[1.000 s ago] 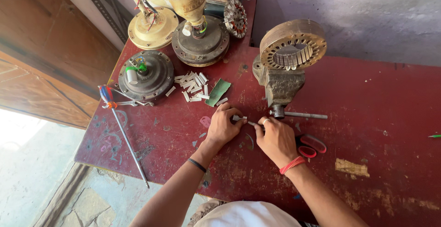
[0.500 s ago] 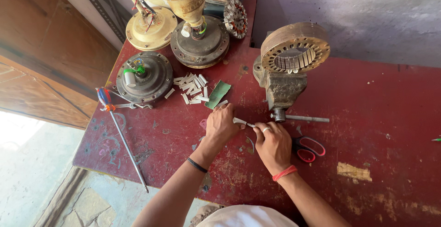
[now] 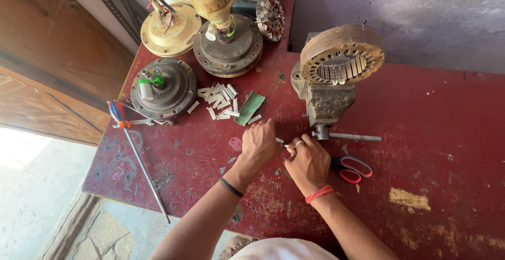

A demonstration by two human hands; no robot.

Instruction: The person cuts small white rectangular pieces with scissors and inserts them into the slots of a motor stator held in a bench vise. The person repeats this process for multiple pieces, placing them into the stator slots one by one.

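Note:
My left hand [image 3: 260,144] and my right hand [image 3: 309,164] meet over the red worktable [image 3: 431,133], in front of a bench vise [image 3: 325,103]. Together they pinch a small white paper strip [image 3: 283,143] between the fingertips. A ring-shaped slotted motor stator [image 3: 342,55] is clamped in the vise. A pile of several similar white strips [image 3: 218,99] and a green sheet piece [image 3: 250,108] lie just beyond my left hand. Red-handled scissors [image 3: 352,168] rest beside my right hand.
Ceiling fan motor housings stand at the back left: a dark one [image 3: 163,87], a brown one [image 3: 227,47] and a cream one [image 3: 169,28]. A long screwdriver [image 3: 138,157] lies near the table's left edge. A small rotor [image 3: 270,17] sits at the back.
Both hands stayed together in front of the vise, shifting slightly while working the small strip. Nothing else on the table has moved.

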